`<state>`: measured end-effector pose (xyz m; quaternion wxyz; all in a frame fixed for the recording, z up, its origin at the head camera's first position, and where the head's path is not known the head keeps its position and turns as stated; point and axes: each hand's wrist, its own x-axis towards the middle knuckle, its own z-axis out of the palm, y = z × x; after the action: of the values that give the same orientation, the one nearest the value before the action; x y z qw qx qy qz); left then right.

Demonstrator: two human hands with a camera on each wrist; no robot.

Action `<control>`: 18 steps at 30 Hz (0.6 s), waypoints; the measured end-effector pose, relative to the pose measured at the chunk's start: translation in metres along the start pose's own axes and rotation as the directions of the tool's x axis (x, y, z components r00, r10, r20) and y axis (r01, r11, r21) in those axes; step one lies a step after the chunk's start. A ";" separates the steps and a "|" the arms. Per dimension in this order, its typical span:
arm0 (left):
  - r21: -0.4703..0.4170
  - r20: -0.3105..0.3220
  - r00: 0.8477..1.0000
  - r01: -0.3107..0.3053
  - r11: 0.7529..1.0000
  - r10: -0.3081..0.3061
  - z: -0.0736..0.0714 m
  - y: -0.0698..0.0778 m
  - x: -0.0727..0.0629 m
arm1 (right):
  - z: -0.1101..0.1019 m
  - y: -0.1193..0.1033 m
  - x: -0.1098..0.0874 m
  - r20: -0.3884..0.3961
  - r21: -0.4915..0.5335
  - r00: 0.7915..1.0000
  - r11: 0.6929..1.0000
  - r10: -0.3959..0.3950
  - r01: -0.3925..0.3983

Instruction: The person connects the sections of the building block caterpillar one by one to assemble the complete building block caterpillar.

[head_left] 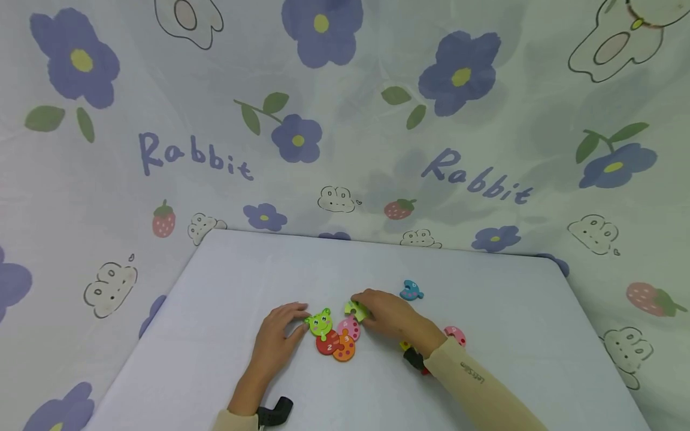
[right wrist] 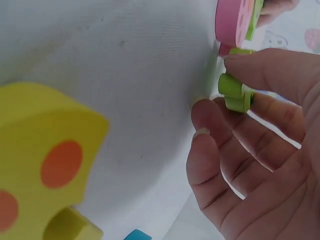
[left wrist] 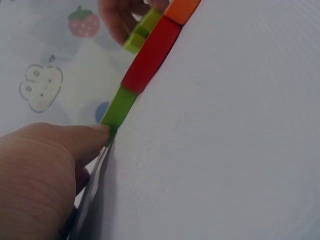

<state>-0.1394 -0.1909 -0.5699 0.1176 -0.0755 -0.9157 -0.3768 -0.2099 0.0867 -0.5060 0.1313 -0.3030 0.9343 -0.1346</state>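
Note:
A green caterpillar head piece with a smiling face lies joined to a red puzzle piece numbered 2. An orange piece numbered 3 and a pink piece continue the curved row. My left hand rests at the head's left side, its thumb touching the green edge in the left wrist view. Between thumb and fingers my right hand pinches a light green puzzle piece, just above the pink piece and tilted in the right wrist view.
Beyond the right hand lies a blue piece. Another pink piece shows beside the right sleeve, and a yellow piece lies under that forearm. The white table meets a flower-print cloth at the back.

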 end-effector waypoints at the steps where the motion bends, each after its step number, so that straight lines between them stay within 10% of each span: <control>1: -0.001 -0.001 1.000 -0.004 1.000 0.004 0.000 0.000 0.000 | 0.000 0.001 0.000 -0.002 0.004 1.000 1.000 -0.008 0.008; 18: 0.003 -0.005 1.000 -0.013 1.000 0.013 0.001 -0.001 0.001 | 0.007 -0.001 0.000 0.009 -0.054 1.000 0.998 -0.023 0.023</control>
<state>-0.1404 -0.1910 -0.5707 0.1224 -0.0803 -0.9153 -0.3751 -0.2072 0.0841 -0.5123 0.1254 -0.3177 0.9335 -0.1093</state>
